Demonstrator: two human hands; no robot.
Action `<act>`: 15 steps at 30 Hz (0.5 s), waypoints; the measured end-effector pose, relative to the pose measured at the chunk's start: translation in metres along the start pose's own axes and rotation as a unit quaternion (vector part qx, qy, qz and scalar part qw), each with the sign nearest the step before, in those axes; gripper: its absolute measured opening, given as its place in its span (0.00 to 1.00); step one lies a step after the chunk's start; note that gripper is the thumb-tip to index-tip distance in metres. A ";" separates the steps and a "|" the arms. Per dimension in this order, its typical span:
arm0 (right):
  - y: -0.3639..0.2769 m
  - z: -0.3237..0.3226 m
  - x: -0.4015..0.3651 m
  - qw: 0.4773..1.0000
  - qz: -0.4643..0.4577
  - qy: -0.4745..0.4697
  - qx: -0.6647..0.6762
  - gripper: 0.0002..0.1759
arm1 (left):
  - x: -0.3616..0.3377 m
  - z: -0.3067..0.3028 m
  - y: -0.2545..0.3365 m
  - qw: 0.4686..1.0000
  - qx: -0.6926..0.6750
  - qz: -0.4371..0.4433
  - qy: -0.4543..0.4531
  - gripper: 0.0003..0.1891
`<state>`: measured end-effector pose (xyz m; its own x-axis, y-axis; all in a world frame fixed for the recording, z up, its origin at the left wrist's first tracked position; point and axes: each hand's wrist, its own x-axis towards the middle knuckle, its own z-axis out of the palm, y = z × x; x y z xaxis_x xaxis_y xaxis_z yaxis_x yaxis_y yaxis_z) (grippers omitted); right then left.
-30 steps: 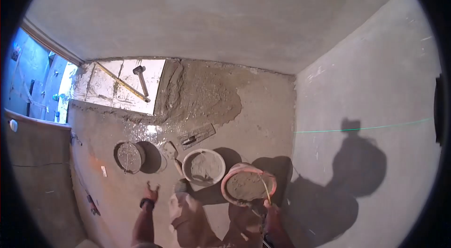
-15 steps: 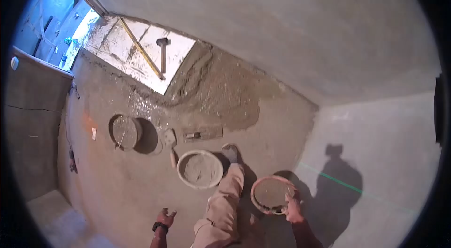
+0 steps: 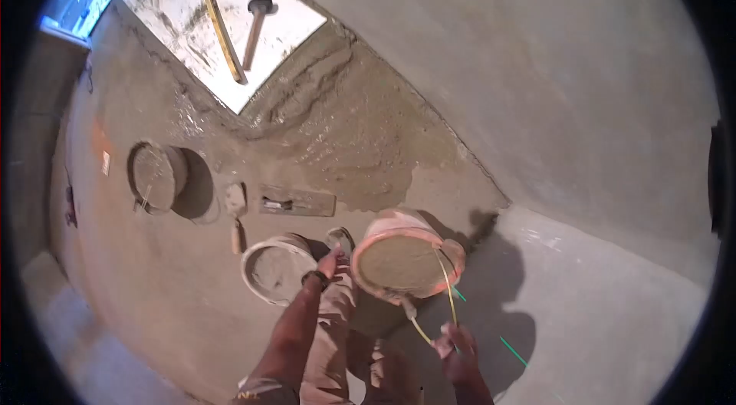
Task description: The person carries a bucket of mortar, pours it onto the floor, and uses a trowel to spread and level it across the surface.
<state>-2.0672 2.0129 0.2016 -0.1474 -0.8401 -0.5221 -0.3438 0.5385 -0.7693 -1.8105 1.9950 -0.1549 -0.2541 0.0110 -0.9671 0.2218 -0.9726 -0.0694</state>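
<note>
My right hand (image 3: 456,344) is closed around the yellow handle of an orange-rimmed bucket (image 3: 406,219). Grey wet mortar fills this bucket, which is tilted toward me. My left hand (image 3: 330,262), with a dark band at the wrist, is stretched out between that bucket and a pale-rimmed bucket (image 3: 251,282) of mortar, in front of my shoe (image 3: 340,238); its fingers look extended and hold nothing I can see. A trowel with a wooden handle (image 3: 238,238) lies beyond the pale bucket. To its right is a flat plastering float (image 3: 314,202).
Another mortar bucket (image 3: 180,175) stands at the left. Wet mortar (image 3: 353,136) covers the floor beside a white tile (image 3: 295,21), on which a mallet (image 3: 254,37) and a yellow level (image 3: 216,21) lie. Bare walls (image 3: 537,60) rise on the right.
My right hand has raised and tilted the orange-rimmed bucket by its handle, toward the wet mortar. My left hand has moved forward and right, near the buckets. The view has shifted.
</note>
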 end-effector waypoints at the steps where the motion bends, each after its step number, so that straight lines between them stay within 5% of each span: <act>1: -0.032 -0.005 -0.006 0.918 0.269 0.038 0.289 0.17 | -0.024 0.012 0.026 0.993 -0.054 0.035 -0.095 0.33; 2: -0.039 -0.035 -0.007 0.948 0.239 -0.022 0.209 0.20 | -0.048 0.022 0.050 0.974 -0.106 0.072 -0.188 0.35; 4: -0.076 -0.064 0.007 0.962 0.221 -0.069 0.143 0.25 | -0.029 0.024 0.061 0.916 0.027 0.311 -0.253 0.39; 6: -0.112 -0.059 0.046 0.957 0.240 -0.053 0.154 0.27 | -0.012 0.032 0.082 0.916 0.002 0.313 -0.249 0.39; 11: -0.116 -0.014 0.134 0.960 0.115 -0.254 -0.038 0.29 | 0.010 -0.029 0.087 0.909 -0.094 0.343 -0.217 0.38; 13: -0.102 0.046 0.187 0.961 -0.074 -0.247 -0.102 0.27 | 0.029 -0.051 0.096 0.899 -0.133 0.363 -0.206 0.38; 15: -0.089 0.088 0.237 0.950 -0.010 -0.279 -0.138 0.25 | 0.055 -0.066 0.100 0.889 -0.174 0.377 -0.193 0.38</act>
<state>-1.9898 1.7715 0.1142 0.3501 -0.6428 -0.6814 -0.5828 0.4200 -0.6957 -1.7398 1.9134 -0.2312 -0.1997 -0.7596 -0.6189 0.7267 -0.5385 0.4265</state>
